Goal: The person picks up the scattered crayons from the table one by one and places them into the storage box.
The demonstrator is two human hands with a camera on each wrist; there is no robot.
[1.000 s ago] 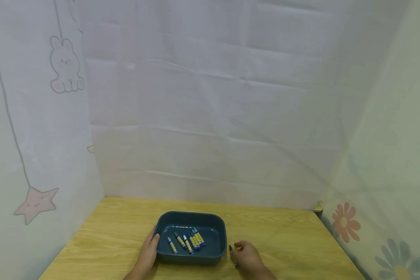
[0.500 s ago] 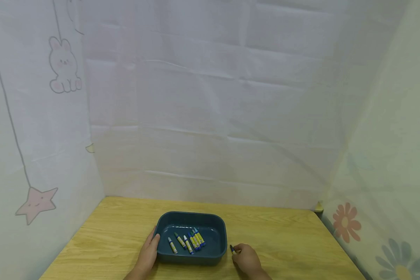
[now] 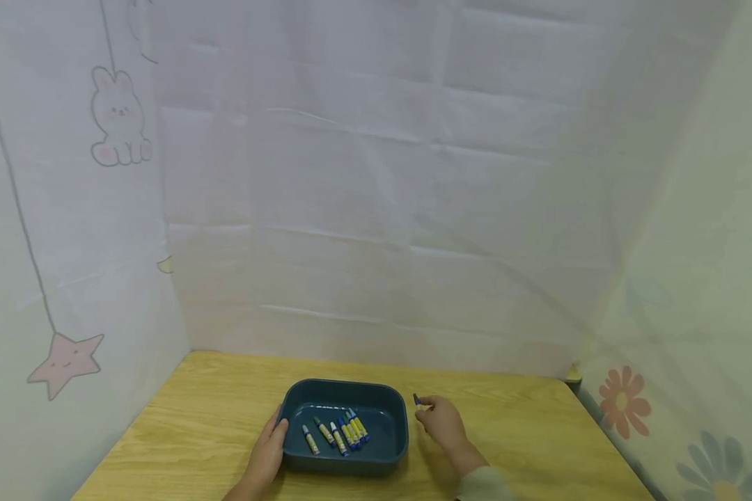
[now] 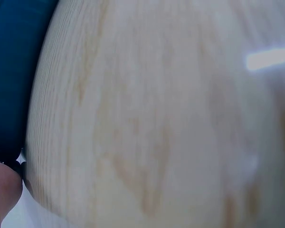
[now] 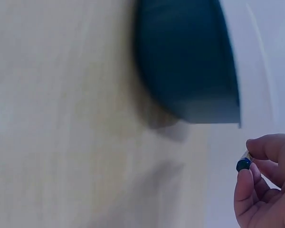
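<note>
A dark teal plastic bin stands on the table, with several yellow-and-blue wrapped crayons lying on its floor. My left hand grips the bin's left side, thumb over the rim; in the left wrist view only a bit of that hand shows beside the bin wall. Between thumb and fingertips my right hand pinches one dark-tipped crayon, raised just right of the bin. The right wrist view shows the crayon's blue end poking out of the pinch, apart from the bin.
The wooden table reaches back to a pale wall sheet. Side walls with printed drawings, among them a pink star and a red flower, flank it left and right.
My right hand has taken hold of the crayon that lay on the table right of the bin and lifted it, moving up and away. The left hand keeps its grip on the bin.
</note>
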